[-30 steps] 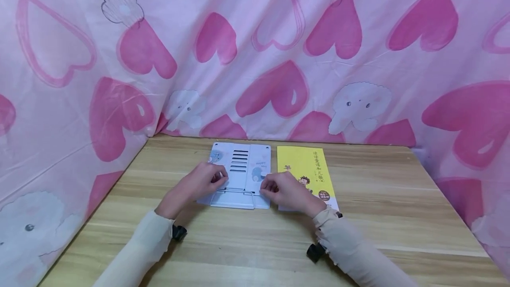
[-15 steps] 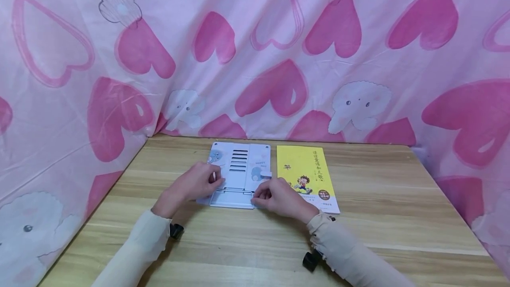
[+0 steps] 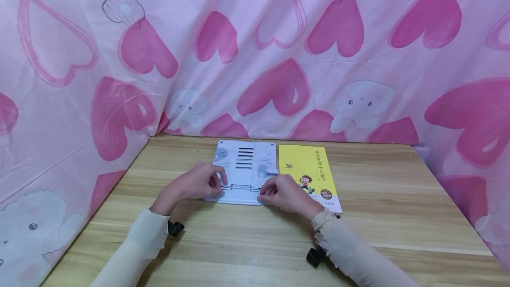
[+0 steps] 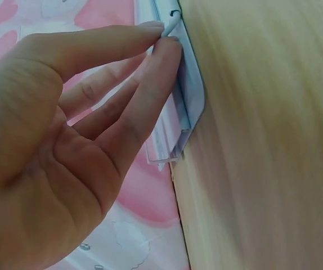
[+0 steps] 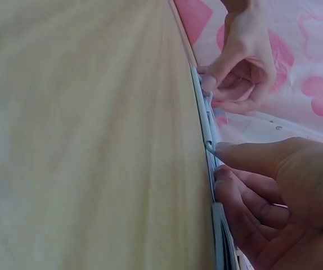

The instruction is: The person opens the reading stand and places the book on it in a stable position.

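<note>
A pale blue book stand [image 3: 245,174] with slots and printed cartoon animals lies flat at the back of the table. Along its near edge runs a thin wire support [image 3: 239,188]. My left hand [image 3: 199,183] pinches the wire's left end between thumb and fingertip, seen close up in the left wrist view. At the opposite end, my right hand [image 3: 286,194] pinches the wire, its thumb against the wire's bent corner [image 5: 208,147] in the right wrist view. The fingers cover parts of the stand's lower corners.
A yellow children's book [image 3: 306,160] lies just right of the stand, partly behind my right hand. The wooden table [image 3: 239,251] reaches back to a pink heart-patterned cloth [image 3: 271,87], which also hangs along the left and right sides.
My right hand has moved left from the stand's right side onto the wire's end. My left hand has come down to the wire's left end. The stand has shifted slightly right.
</note>
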Tool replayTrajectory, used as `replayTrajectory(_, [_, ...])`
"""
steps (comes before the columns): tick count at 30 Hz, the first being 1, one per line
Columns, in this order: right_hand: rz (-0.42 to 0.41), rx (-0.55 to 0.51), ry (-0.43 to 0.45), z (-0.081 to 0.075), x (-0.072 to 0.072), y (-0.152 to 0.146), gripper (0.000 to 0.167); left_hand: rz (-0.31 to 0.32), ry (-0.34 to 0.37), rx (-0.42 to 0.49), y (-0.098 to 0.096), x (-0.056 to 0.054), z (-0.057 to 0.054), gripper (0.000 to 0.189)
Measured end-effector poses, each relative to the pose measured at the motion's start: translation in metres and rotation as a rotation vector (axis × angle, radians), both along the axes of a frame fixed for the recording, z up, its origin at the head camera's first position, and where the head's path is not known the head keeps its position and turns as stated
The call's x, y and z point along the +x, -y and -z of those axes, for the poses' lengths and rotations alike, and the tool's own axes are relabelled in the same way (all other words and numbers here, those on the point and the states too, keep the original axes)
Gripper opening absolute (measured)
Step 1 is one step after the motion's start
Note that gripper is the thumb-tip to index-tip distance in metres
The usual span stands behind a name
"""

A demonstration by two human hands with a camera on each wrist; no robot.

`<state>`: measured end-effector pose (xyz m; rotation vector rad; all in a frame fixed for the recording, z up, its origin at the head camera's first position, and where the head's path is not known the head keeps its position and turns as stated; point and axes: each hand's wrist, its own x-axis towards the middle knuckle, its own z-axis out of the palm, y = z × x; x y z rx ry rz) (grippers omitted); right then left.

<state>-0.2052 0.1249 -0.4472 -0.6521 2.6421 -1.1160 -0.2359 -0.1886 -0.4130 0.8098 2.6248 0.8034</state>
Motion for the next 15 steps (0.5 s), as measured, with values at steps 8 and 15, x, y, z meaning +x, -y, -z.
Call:
replayTrajectory(8, [0.004,0.017,0.056,-0.0032,-0.0026,-0.0076,0.014,0.022,0.057,0.055,-0.0002,-0.0033,0.0051,0.022])
replayTrajectory(15, [-0.016,0.014,0.050,-0.0001,-0.0032,-0.0063,0.010,0.040,0.065,0.078,0.0016,-0.0061,0.0095,0.030])
